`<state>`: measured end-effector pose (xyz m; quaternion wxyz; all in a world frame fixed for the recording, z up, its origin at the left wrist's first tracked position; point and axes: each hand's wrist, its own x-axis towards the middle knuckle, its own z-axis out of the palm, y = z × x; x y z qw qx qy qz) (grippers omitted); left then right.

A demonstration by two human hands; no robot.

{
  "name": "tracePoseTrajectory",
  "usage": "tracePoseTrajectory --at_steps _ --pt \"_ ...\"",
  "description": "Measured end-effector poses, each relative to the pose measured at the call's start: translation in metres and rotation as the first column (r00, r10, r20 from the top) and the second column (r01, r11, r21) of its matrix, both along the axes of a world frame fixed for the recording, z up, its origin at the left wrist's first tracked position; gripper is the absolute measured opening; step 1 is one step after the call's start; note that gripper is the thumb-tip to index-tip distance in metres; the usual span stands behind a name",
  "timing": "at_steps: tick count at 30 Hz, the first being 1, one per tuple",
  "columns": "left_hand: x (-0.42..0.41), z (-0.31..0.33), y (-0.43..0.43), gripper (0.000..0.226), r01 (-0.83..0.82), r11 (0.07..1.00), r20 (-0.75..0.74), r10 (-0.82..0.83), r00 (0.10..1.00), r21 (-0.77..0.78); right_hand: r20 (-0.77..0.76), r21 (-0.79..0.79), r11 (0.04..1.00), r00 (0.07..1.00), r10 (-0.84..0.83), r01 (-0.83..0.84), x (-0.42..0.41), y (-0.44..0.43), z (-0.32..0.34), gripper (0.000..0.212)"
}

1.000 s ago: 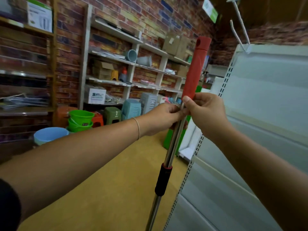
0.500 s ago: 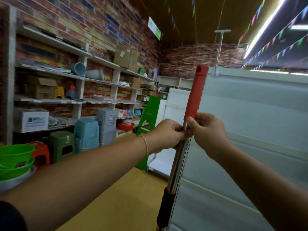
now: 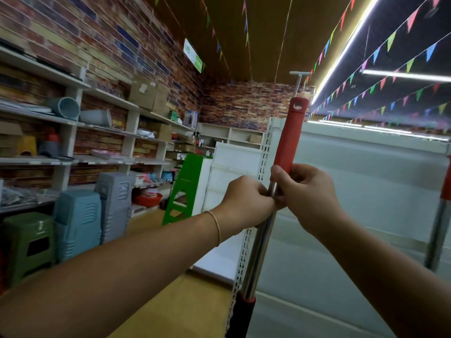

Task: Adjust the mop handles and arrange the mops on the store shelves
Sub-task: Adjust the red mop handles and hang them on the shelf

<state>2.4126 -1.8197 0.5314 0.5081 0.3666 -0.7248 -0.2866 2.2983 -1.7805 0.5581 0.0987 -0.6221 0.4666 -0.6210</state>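
A long ceiling strip [image 3: 341, 52] at upper right throws the light and burns out to white glare; a shorter tube [image 3: 405, 75] beside it flares too. The white panel [image 3: 366, 172] beneath is evenly bright, the brick wall [image 3: 97, 45] at left dimmer. The steel pole [image 3: 258, 252] carries a thin highlight. Edges bow with wide-angle distortion; near forearms [image 3: 122, 276] look soft.

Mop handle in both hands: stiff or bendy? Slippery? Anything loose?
Probably stiff: the mop handle runs straight above and below the left hand and right hand. Its polished steel tube looks slick; the red grip likely holds better. The black collar suggests telescoping sections that may slide if loose.
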Motion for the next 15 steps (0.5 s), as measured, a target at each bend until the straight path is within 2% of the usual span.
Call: tracePoseTrajectory --at_steps 6,15 --pt "-0.006 0.014 -0.004 0.026 -0.076 0.989 -0.01 0.075 0.997 -0.128 -0.063 -0.026 0.999 0.997 -0.033 0.032 0.0 -0.009 0.016 0.019" --pt "-0.019 0.021 -0.022 0.022 -0.112 0.985 -0.017 0.111 0.994 -0.133 -0.089 -0.021 0.999 0.995 -0.047 0.046 -0.007 -0.029 0.025 0.016"
